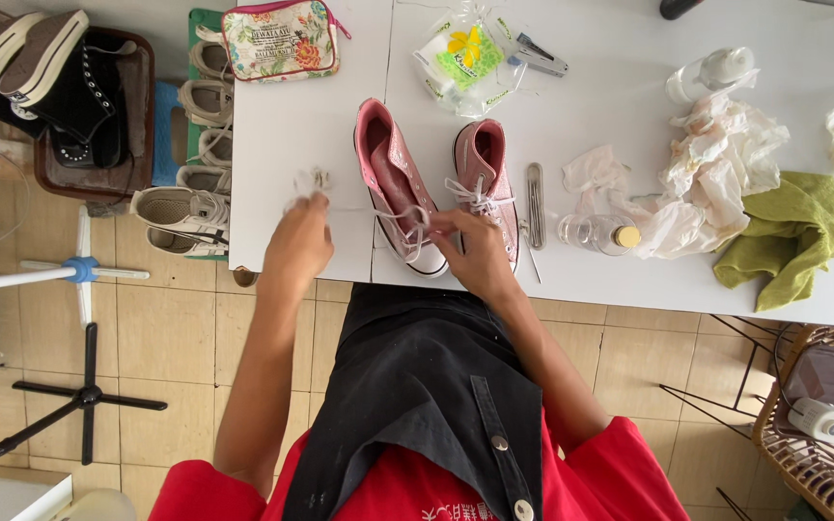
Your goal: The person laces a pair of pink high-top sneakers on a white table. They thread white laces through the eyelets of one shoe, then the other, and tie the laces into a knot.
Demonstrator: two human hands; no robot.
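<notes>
Pink canvas covered both high-top sneakers on the white table [320, 125]: the left sneaker [395, 183] lay tipped on its side with its lace loose and pulled partway out, while the right sneaker [483, 178] stood upright, its white lace tangled over the toe. Judging by this, the lacing work was only partly through, with both shoes left unfinished. The right hand [475, 253] pinched a lace strand at the shoes' white rubber toes; the left hand [299, 241] was closed on a small crumpled white wad [309, 183] well to the side. Crumpled tissues [716, 164], a soft green cloth [792, 236] and a clear glass bottle [596, 233] lay nearby.
</notes>
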